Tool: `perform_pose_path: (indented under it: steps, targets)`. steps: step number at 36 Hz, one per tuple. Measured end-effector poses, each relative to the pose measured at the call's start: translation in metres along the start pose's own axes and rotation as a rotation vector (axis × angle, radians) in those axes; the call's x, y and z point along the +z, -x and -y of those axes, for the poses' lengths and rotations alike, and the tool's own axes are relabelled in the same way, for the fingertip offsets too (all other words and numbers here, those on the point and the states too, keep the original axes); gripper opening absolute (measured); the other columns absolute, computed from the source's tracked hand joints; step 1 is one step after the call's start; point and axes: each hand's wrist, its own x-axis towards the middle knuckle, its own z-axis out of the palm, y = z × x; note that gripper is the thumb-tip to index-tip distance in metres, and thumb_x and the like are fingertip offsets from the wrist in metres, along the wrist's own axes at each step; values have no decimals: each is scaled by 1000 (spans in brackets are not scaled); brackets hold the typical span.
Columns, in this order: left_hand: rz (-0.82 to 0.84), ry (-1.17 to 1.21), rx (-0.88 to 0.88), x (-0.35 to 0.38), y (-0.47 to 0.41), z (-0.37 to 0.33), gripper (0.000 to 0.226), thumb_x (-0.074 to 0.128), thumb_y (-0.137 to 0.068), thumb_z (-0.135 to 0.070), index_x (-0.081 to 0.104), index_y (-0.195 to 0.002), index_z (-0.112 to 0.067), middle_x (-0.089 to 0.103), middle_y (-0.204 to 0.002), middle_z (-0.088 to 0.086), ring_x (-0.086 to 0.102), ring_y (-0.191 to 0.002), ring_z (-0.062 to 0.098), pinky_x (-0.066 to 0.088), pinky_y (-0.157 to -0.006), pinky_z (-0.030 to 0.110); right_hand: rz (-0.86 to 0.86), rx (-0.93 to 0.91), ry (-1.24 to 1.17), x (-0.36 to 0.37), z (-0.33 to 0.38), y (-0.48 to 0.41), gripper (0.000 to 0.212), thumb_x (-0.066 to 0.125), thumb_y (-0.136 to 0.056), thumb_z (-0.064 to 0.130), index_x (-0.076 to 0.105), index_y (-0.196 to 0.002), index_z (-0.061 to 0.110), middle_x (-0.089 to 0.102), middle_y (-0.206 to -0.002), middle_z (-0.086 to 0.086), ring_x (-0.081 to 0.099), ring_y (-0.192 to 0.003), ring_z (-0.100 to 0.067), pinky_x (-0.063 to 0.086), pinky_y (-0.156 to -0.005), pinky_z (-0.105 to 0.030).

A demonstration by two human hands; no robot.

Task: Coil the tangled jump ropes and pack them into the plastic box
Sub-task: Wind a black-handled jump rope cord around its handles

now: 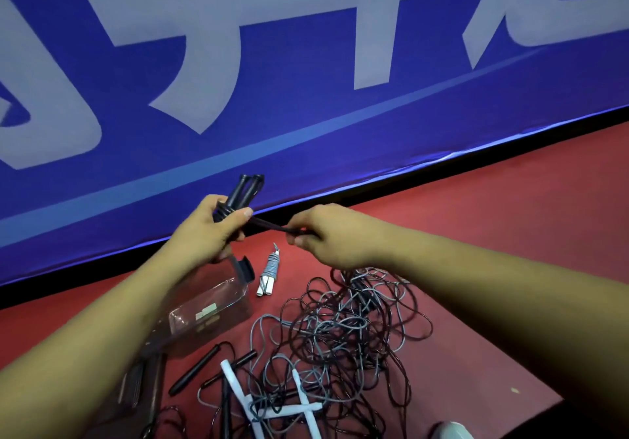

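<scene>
**Both hands on one black rope, cord taut between them**

Left hand [207,231]: fingers curled round a pair of black handles [245,189], thumb pressed across the front. Handles sit side by side, ends pointing up and away. Dark loops of cord are bunched at the grip.

Right hand [326,234]: fingertips pinch the dark cord [272,226] just right of the left thumb. The cord runs nearly straight between the two hands. Both hands are held up off the floor.

Plastic box [211,306]: clear, on the red floor [510,234] below the left forearm, partly hidden by it. A label shows through its wall. A black part [245,268] sits at its far end; can't tell if it is a lid or a clip.

Coiled grey rope with white handles [269,275]: on the floor just right of the box, not inside it.

Tangle of dark and grey ropes [340,329]: on the floor under the right forearm, right of the box. Loose black handles [197,370] and white handles [238,391] lie at its near-left edge.

Blue banner [272,64] with pale lettering stands behind.
</scene>
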Motion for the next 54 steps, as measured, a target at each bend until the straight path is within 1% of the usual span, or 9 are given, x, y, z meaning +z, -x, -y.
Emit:
perform_pose_path:
  steps: [17,22,27,33,37,41,47,50,54]
  targets:
    - [370,-509,126,20,2,5,28,80,-82,-25,54,-95,-29,68,-82,1,66,-70,23,57,-74,44,-98,-30,198,-12,7,6,19,52,-94,20,69,-100,17,67,-84,-6,61,-79,-29,53,-72,-40]
    - [417,-668,244,38,15,-5,26,75,-81,-30,58,-100,-25,64,-81,-6,60,-73,13,47,-67,28,-199,-1,174,-15,-2,7,17,52,-95,22,68,-101,24,68,-89,0,61,-89,-27,51,-76,-38]
    - [482,-679,331,48,32,-20,36,72,-68,-71,60,-93,-49,59,-66,-28,55,-64,-4,40,-60,19,-230,-8,107,-17,-16,7,14,60,-94,30,71,-104,32,68,-87,13,60,-85,-15,50,-80,-33]
    - [550,-560,455,53,43,-29,17,75,-83,-45,59,-85,-40,55,-58,-18,48,-53,5,35,-54,23,-184,56,-100,-19,-44,7,3,70,-88,24,73,-89,26,63,-65,9,56,-60,-2,46,-63,-25]
    - [485,-413,456,46,41,-30,29,75,-79,-51,55,-91,-33,66,-73,1,59,-65,21,50,-66,43,-135,86,-266,-16,-55,10,10,68,-90,28,74,-91,20,73,-84,-6,61,-75,-9,50,-75,-32]
    - [445,-220,402,39,42,-28,67,76,-73,-57,43,-131,-55,70,-105,6,67,-80,36,57,-76,49,-39,132,-420,-9,-52,14,15,58,-96,9,72,-94,7,55,-55,1,41,-49,-10,33,-46,-22]
    - [319,-42,329,39,39,-36,28,75,-85,-24,64,-109,-33,62,-65,5,51,-56,19,44,-51,27,70,155,-573,1,-43,15,39,49,-103,27,72,-72,35,42,-57,-3,34,-46,-13,30,-44,-22]
    - [163,52,250,29,29,-38,19,72,-87,-24,59,-100,-19,56,-62,4,43,-46,16,37,-45,23,175,262,-430,8,-46,17,26,51,-102,30,71,-103,14,44,-56,1,37,-47,-12,33,-48,-23]
    - [49,-115,220,10,17,-28,28,73,-87,-35,56,-101,-18,61,-65,1,50,-46,12,41,-51,22,197,318,-343,9,-46,20,24,55,-100,27,62,-102,3,47,-56,4,40,-47,-11,35,-47,-22]
